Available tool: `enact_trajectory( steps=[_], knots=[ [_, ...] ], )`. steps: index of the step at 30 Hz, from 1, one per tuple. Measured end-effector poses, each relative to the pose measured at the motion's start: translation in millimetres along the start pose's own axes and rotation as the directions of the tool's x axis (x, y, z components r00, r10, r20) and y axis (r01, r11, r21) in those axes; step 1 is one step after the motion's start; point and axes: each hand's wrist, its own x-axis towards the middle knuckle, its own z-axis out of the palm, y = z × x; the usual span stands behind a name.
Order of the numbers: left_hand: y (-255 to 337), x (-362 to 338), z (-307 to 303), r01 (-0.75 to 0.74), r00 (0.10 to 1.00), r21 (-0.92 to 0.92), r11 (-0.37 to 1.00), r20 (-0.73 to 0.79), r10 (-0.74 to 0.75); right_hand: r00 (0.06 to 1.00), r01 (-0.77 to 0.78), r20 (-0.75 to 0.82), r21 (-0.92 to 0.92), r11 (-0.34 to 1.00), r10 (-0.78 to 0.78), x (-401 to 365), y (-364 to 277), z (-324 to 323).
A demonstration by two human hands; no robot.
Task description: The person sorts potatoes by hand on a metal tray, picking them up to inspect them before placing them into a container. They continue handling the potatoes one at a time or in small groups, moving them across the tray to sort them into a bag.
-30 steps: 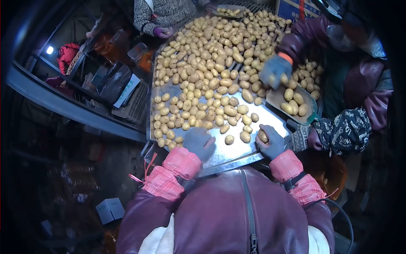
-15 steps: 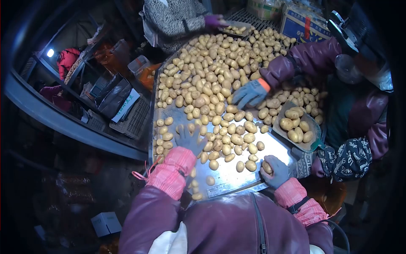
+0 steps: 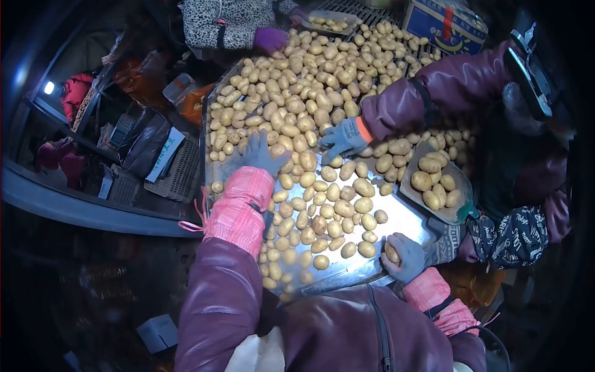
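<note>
Grips potato [image 3: 392,253] in right hand [image 3: 405,258], splays left hand [image 3: 261,155] over potato heap [image 3: 310,87]; sweeping hard, may spill loose potatoes [image 3: 281,243] behind it.

Potatoes [image 3: 363,187] lie across the table [image 3: 401,217], more in the scoop [image 3: 460,211] at right, a carton [image 3: 447,28] behind them.
</note>
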Motion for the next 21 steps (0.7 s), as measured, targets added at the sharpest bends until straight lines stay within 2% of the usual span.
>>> enact_trajectory(
  steps=[1,4,8,11,13,14,15,16,17,20,21],
  knots=[
    [7,-6,1,0.009,1.0,-0.168,0.986,-0.016,-0.012,1.0,0.003,-0.005,-0.013,1.0,-0.003,0,1,1],
    [11,-27,24,-0.075,0.986,-0.154,0.985,-0.159,0.05,0.997,-0.048,0.055,-0.005,0.999,0.049,4,-3,-1],
    [26,-62,21,-0.342,0.94,-0.264,0.902,-0.111,0.324,0.992,-0.068,0.11,-0.018,0.998,0.07,1,-1,3],
    [6,-56,9,-0.324,0.936,-0.483,0.813,-0.037,0.351,0.994,-0.054,0.096,-0.018,0.998,0.055,5,1,2],
    [-6,-31,-18,-0.055,0.997,-0.692,0.72,0.001,0.078,0.996,-0.056,0.07,-0.041,0.998,0.058,-2,4,6],
    [-31,-13,-11,-0.072,0.992,-0.454,0.888,-0.124,0.017,0.996,-0.059,0.071,-0.039,0.998,0.062,-3,4,5],
    [-55,5,-1,-0.046,0.965,-0.18,0.983,-0.264,-0.003,0.996,-0.061,0.07,-0.037,0.997,0.064,-2,3,5],
    [-62,18,0,0.112,0.987,-0.135,0.985,-0.1,-0.126,0.996,-0.061,0.069,-0.036,0.997,0.064,0,2,4],
    [-67,28,2,0.259,0.965,-0.064,0.964,0.056,-0.255,0.996,-0.06,0.064,-0.044,0.997,0.063,0,1,4],
    [-91,55,36,0.187,0.982,-0.049,0.981,-0.01,-0.187,0.998,-0.049,0.044,-0.063,0.997,0.052,6,1,4],
    [-85,49,29,0.186,0.983,-0.131,0.974,0.029,-0.184,0.997,-0.051,0.047,-0.061,0.997,0.054,5,0,4]
  ],
)
